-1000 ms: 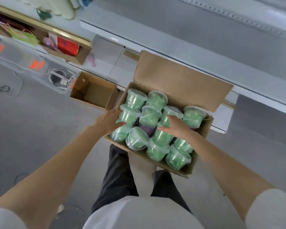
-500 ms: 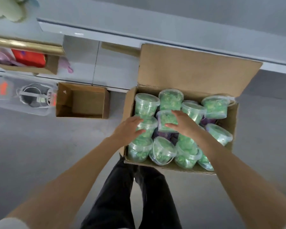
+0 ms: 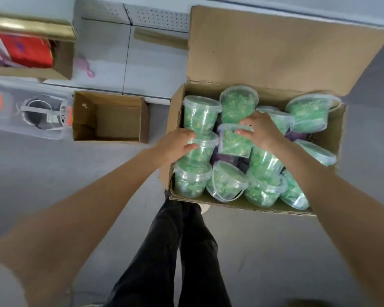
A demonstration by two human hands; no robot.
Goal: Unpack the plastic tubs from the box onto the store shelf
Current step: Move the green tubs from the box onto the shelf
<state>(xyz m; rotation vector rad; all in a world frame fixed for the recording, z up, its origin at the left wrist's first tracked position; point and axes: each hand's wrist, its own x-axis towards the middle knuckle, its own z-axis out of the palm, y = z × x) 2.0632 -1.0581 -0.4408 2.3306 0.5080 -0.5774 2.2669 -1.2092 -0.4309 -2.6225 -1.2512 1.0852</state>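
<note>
An open cardboard box stands on the floor, packed with several clear plastic tubs of green pieces; purple contents show underneath. My left hand curls around a tub at the box's left side. My right hand grips the rim of a middle tub, which sits slightly raised and tilted above its neighbours. The grey store shelf lies beyond the box, at floor level.
A small empty cardboard box sits left of the big box. Further left are a clear plastic bin and a shelf box holding a red packet. My dark-trousered legs stand just behind the big box.
The camera has tipped down and closer over the box. My right hand has closed on the middle tub and raised it a little. My left hand stays on the left tub.
</note>
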